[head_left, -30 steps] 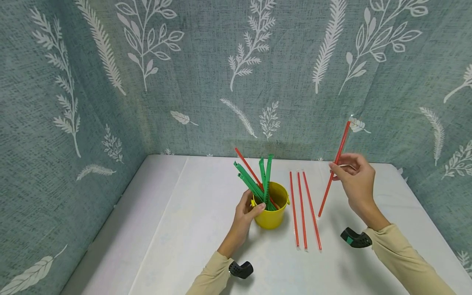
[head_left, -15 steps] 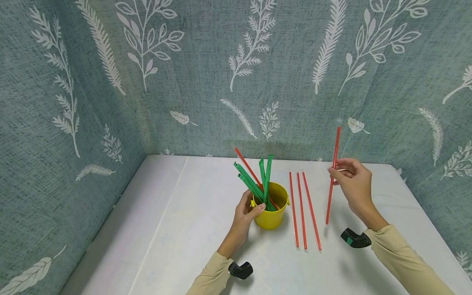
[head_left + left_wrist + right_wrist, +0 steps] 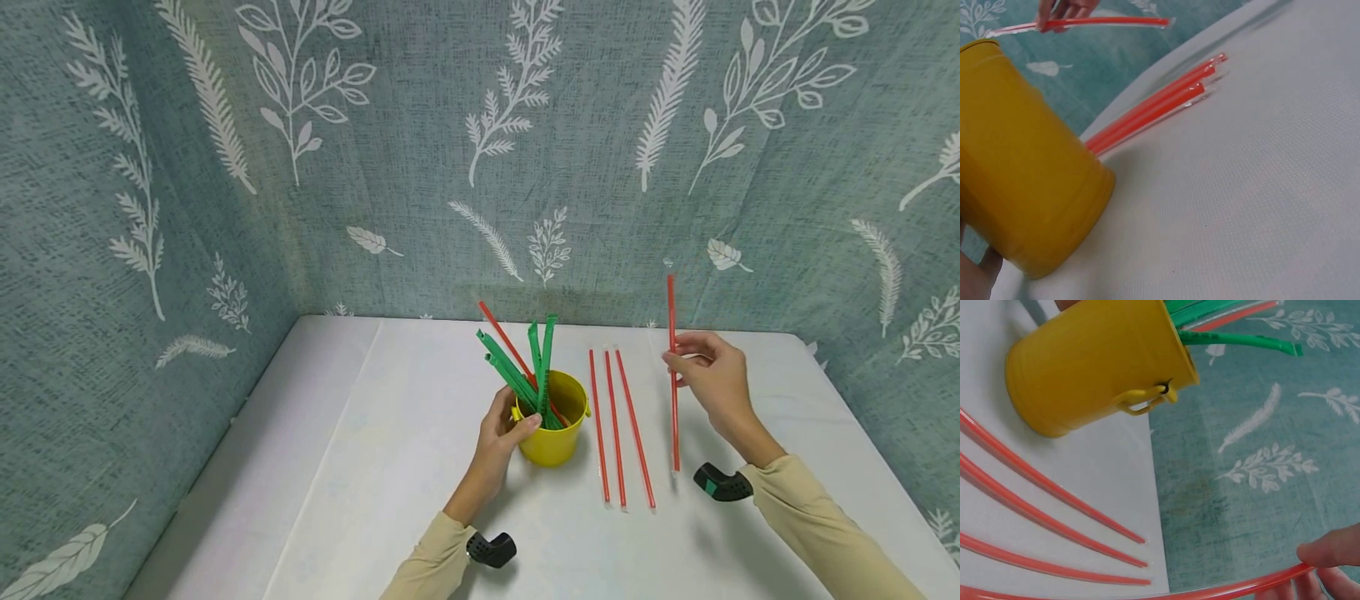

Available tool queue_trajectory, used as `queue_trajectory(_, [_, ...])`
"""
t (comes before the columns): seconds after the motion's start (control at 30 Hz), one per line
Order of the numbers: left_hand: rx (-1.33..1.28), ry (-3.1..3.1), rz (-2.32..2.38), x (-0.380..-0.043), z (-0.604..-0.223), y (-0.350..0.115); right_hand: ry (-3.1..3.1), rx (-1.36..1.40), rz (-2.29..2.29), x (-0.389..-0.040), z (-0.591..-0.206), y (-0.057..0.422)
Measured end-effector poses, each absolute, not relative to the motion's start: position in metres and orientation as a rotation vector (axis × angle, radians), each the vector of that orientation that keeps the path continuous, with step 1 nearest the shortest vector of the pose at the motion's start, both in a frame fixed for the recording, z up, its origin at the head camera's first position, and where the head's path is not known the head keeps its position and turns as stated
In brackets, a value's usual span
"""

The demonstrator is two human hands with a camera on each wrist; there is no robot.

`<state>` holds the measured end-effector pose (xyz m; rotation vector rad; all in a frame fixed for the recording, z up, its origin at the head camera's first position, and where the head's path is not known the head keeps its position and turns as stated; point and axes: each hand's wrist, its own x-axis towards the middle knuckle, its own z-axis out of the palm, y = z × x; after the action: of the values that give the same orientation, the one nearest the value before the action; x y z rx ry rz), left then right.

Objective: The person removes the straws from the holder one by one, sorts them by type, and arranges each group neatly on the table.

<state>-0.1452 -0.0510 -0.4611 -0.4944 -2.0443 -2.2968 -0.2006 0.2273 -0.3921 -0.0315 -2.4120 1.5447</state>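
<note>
My left hand [image 3: 501, 437] grips the near left side of a small yellow bucket [image 3: 553, 446], thumb over its rim. Several green-wrapped straws [image 3: 546, 358] and a red straw [image 3: 498, 327] lean inside it. My right hand [image 3: 716, 379] pinches another red straw [image 3: 671, 312] in a clear wrapper between thumb and fingers, holding it nearly upright over the table. The right wrist view shows the thumb [image 3: 1332, 550] pressed on that straw. Three wrapped red straws [image 3: 615, 417] lie side by side on the table between the bucket and my right hand.
The white table [image 3: 360, 500] ends at a green-grey cloth backdrop [image 3: 420, 275] with leaf prints, which also stands along the left and right sides. A black wrist device [image 3: 491, 550] sits by the left sleeve, another [image 3: 722, 483] by the right.
My right hand has shifted left and slightly down with the red straw, which has turned from a slant to nearly upright. The left hand and bucket have stayed in place.
</note>
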Motion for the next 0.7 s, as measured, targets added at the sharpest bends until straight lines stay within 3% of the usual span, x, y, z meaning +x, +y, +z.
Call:
queue_trajectory(0.37, [-0.457, -2.016, -2.337, -0.157, -0.484, -0.051, -2.561, 0.011, 1.512, -0.205, -0.403, 0.232])
queue_trajectory(0.43, [-0.466, -2.016, -2.328, -0.157, -0.484, -0.051, -2.573, -0.004, 1.51, -0.219, -0.423, 0.242])
queue_trajectory(0.6, [-0.473, -2.01, -2.34, -0.155, -0.479, -0.052, -2.56, -0.025, 1.435, -0.278, -0.519, 0.285])
queue_trajectory(0.7, [-0.475, -2.013, -2.346, -0.15, -0.47, -0.052, -2.576, -0.037, 1.392, -0.289, -0.539, 0.292])
